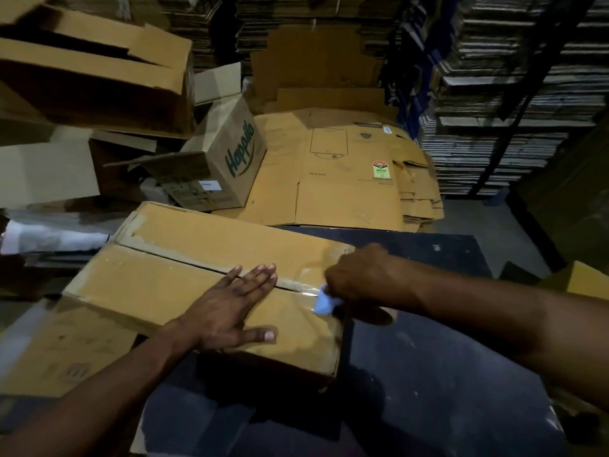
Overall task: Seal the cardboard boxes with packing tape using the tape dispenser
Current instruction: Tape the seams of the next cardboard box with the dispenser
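Head view, left hand (230, 303) flat on box (184, 285)

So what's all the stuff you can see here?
Box being taped: one, brown, on the dark table, top seam partly covered in clear tape.
Tape dispenser: one, pale blue, at the seam's right end.
Happilo box: one, brown with green lettering, behind.
Flattened cartons: one pile, tan, behind the table.
Open box: one, brown, upper left.
Stacked cardboard sheets: many, grey-brown, on the right.
Table: one, dark.
Left hand: flat, pressing the box top.
Right hand: grips the dispenser.
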### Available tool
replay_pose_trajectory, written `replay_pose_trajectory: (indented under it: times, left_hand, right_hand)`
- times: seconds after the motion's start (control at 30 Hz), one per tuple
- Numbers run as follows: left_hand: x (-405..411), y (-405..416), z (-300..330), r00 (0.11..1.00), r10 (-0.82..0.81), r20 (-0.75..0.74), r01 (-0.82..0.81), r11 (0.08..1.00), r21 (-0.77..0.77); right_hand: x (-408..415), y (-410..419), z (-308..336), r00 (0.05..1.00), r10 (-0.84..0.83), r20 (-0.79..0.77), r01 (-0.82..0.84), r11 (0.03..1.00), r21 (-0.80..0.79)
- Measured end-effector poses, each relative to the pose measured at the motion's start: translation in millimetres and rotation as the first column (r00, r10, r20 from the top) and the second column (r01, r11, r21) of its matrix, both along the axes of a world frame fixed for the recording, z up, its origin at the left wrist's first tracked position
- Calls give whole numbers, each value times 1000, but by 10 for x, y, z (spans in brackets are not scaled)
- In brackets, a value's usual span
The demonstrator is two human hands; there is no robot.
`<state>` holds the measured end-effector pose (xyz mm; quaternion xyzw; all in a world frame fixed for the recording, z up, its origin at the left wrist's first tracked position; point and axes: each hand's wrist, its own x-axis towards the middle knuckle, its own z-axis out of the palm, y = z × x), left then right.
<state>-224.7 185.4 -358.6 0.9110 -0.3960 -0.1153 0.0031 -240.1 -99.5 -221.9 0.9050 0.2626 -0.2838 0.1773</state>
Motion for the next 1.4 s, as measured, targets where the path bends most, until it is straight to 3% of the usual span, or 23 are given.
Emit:
replay_pose_trajectory:
  times: [0.13,0.2,0.3,0.5,0.87,1.03,1.2,1.3,1.4]
  left_hand:
    - [-20,-82,19,1000,17,-11,-17,1000,11]
    - [-92,-188,50,998,65,0,-65,998,28]
    - [-299,-684,56,994,111,-5,-111,994,3]
    - [-503,-1410,-118,958,287,7,-286,956,-68]
    - [-579,-1474,-7,953,295,63,-297,955,23]
    - [-599,-1638,-68,942,328,67,-318,940,-122]
    - [-591,-1598,-168,958,280,66,-269,953,-139]
    - [-569,-1607,-178,956,284,75,-275,955,-114]
    - [-555,-1578,-184,963,259,74,-249,961,-121]
  right_hand:
    - [-18,-239,-135,998,41,39,-40,999,-35]
    - [-4,-258,-195,998,9,65,-11,999,31]
    - [2,-315,-213,998,-1,62,-7,993,115]
    - [18,-418,-145,999,-48,14,46,994,95]
    - [-307,-1027,-267,998,-61,19,56,976,211]
    - [-325,-996,-358,994,-82,79,63,973,221]
    - [-446,-1315,-291,987,-153,-48,160,933,322]
    - [-496,-1574,-312,982,-176,-65,187,950,252]
    - [-571,-1625,-433,995,-90,37,82,981,178]
